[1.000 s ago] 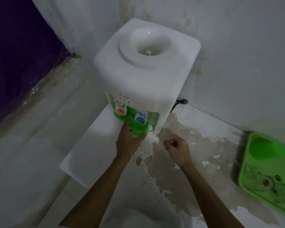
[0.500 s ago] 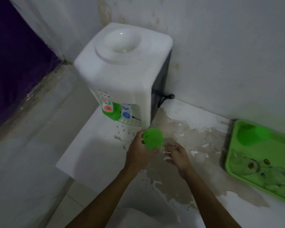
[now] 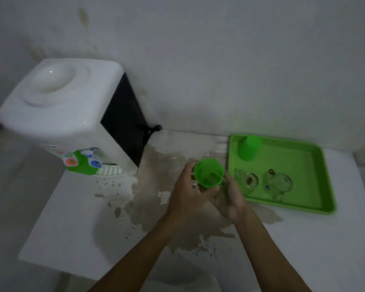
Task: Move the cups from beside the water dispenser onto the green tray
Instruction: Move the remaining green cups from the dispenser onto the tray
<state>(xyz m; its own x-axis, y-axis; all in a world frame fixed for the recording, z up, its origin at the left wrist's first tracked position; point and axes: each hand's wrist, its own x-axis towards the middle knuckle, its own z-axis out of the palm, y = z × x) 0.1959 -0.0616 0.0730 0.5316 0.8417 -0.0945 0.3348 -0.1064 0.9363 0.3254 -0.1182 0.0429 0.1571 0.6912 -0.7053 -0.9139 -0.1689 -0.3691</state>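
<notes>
Green cup (image 3: 208,173) held mouth-up at frame centre, just left of the tray (image 3: 316,199), above the stained surface (image 3: 72,224). Left hand (image 3: 185,192) wrapped round its left side; right hand (image 3: 230,197) cupped under the base, likely to steady the carry. Dispenser (image 3: 59,114) at upper left. On the tray: an inverted cup (image 3: 249,148), probably draining, and two glasses (image 3: 277,182).

Green tray (image 3: 316,199): right half bare. Blocked at 11 o'clock by upturned green cup (image 3: 249,149), at 7–6 o'clock by two glass cups (image 3: 247,182).
</notes>
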